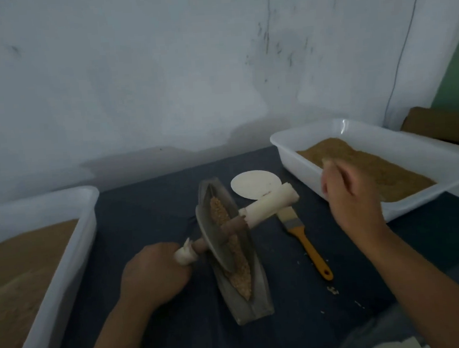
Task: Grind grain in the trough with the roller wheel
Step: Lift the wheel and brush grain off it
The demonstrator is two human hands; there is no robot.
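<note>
Left tub (73,257): white plastic, on the left, holds a big heap of brown meal (23,261); near and left parts cut off by the frame edge.
Right tub (370,132): same sort of white plastic, far right, with a layer of brown meal (373,162) sloping up toward the far end.
Trough (249,306): grey, boat-shaped, in the middle between the tubs, lying near-to-far on the dark cloth (157,207).
Grain (242,277): coarse tan strip along the trough's groove, partly hidden behind the wheel.
Roller wheel (214,238): grey disc standing on edge in the trough, about midway along; axle sticks out both sides, with a white wrap (269,206) on the right half.
Hard to tell: pretty dim overall, so honestly no clue whether the tub stuff is flour or fine grain; right fingertips are smeared by blur.
Left hand (153,273): fist wrapped round the left end of the axle, knuckles up, forearm coming in from the near edge.
Right hand (348,194): raised over the near-left edge of the right tub, off the axle, fingers bunched; can't tell if anything's pinched in them.
Other bits: brush (305,239) with an orange handle lying just right of the trough; white disc (254,184) flat on the cloth, behind the axle's right end.
</note>
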